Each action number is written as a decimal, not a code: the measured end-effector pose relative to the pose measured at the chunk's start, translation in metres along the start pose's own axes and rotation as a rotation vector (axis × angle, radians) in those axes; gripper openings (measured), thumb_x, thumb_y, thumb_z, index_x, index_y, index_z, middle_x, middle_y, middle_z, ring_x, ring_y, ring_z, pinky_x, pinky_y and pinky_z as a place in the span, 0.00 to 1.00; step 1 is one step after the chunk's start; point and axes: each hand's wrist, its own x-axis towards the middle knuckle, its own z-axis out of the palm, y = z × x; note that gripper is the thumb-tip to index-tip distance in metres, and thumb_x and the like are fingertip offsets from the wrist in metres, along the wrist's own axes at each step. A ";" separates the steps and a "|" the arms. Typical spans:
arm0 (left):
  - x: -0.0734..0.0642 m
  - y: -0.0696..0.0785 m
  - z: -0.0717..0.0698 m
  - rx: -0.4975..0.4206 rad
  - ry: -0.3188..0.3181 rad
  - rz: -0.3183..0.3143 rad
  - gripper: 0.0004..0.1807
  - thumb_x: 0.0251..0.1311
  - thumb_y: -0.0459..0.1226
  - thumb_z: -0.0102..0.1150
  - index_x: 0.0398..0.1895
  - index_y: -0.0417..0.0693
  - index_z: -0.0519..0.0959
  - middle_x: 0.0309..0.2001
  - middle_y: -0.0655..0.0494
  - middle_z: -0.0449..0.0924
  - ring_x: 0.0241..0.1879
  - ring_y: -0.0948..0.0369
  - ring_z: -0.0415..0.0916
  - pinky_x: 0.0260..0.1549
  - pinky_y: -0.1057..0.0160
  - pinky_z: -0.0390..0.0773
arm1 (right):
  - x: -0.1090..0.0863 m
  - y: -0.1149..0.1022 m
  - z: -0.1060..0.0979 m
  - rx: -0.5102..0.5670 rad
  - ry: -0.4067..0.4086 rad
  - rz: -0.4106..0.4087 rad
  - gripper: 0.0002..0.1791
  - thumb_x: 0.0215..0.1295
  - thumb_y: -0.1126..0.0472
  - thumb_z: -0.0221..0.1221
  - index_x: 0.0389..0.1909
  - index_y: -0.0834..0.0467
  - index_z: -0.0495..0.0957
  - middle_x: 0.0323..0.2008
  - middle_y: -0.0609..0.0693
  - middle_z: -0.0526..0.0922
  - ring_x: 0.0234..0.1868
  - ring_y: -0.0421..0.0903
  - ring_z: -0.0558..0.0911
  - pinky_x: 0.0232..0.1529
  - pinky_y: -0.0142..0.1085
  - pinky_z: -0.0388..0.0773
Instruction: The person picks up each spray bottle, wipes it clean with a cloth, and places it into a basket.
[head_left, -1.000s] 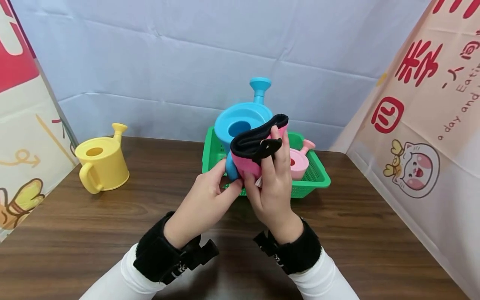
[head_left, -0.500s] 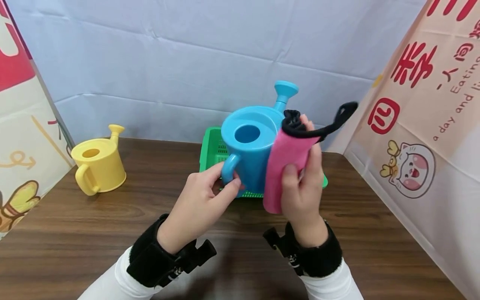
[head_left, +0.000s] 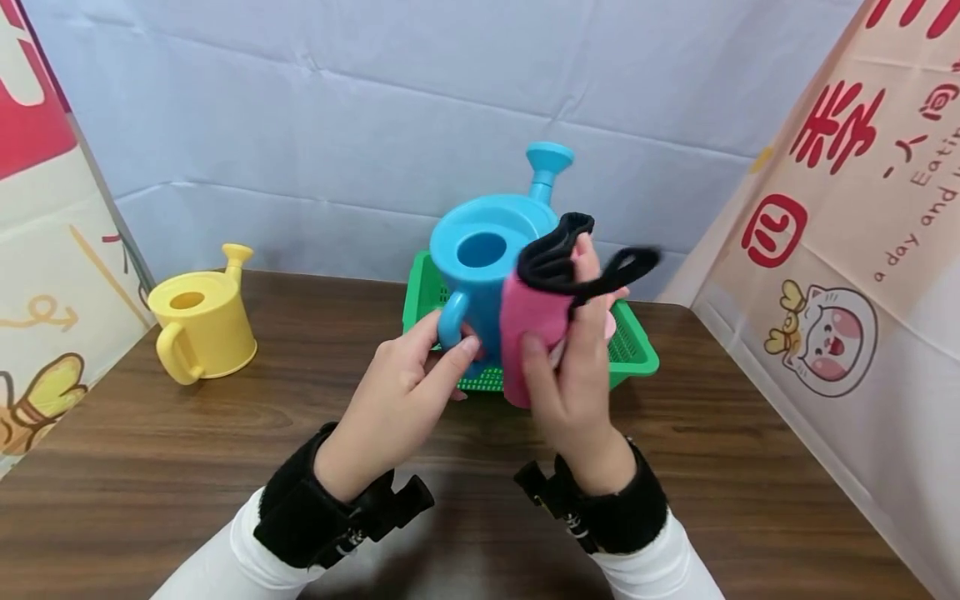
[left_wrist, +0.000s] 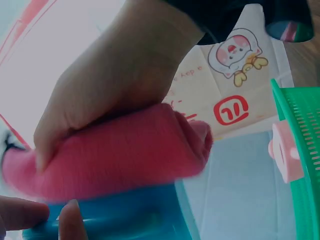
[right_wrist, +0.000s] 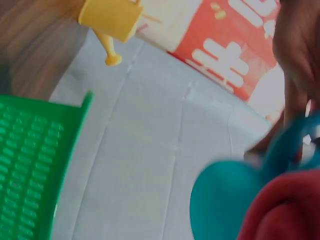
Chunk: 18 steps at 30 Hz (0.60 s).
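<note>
Blue watering can (head_left: 486, 285), handle (head_left: 453, 320) pinched in left grip (head_left: 396, 393), pink cloth (head_left: 527, 315) held in right grip (head_left: 581, 392)

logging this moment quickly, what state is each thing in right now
Blue can, opening upward, handle gripped by the left fingers
Pink cloth, folded, gripped by the right fingers
Yellow can, upright on the table
Pink can, inside the basket, mostly hidden in the head view
Basket, upright on the table

Pale creased backdrop (head_left: 337, 125) spans upper frame; printed left panel (head_left: 45, 283) and right panel (head_left: 840, 292) (red lettering) flank it. Brown wood-grain surface (head_left: 150, 450) lies below.
</note>
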 end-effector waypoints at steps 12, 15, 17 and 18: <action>0.002 -0.007 0.001 -0.021 -0.047 -0.030 0.15 0.68 0.38 0.48 0.54 0.43 0.70 0.47 0.50 0.76 0.38 0.59 0.79 0.33 0.64 0.80 | -0.010 0.006 0.010 -0.255 -0.011 -0.135 0.28 0.68 0.54 0.50 0.67 0.57 0.60 0.67 0.58 0.59 0.66 0.63 0.57 0.62 0.57 0.57; 0.003 -0.008 0.001 0.006 -0.051 -0.044 0.13 0.68 0.40 0.49 0.50 0.43 0.71 0.43 0.50 0.79 0.33 0.60 0.79 0.32 0.64 0.79 | -0.005 0.014 0.003 -0.173 0.003 -0.073 0.29 0.66 0.55 0.49 0.67 0.59 0.59 0.63 0.60 0.65 0.62 0.60 0.65 0.58 0.50 0.65; 0.005 -0.009 0.001 0.023 -0.050 -0.054 0.12 0.68 0.40 0.49 0.48 0.43 0.72 0.41 0.51 0.81 0.31 0.61 0.79 0.32 0.63 0.79 | -0.004 0.019 -0.003 -0.126 0.020 0.014 0.30 0.63 0.57 0.47 0.66 0.61 0.58 0.59 0.60 0.70 0.54 0.54 0.72 0.51 0.43 0.70; 0.005 -0.010 0.001 0.032 -0.050 -0.056 0.12 0.68 0.41 0.49 0.47 0.43 0.73 0.39 0.52 0.81 0.30 0.61 0.79 0.32 0.63 0.79 | -0.004 0.021 -0.006 -0.108 0.028 0.076 0.30 0.62 0.58 0.46 0.65 0.62 0.59 0.54 0.59 0.73 0.49 0.51 0.74 0.47 0.39 0.71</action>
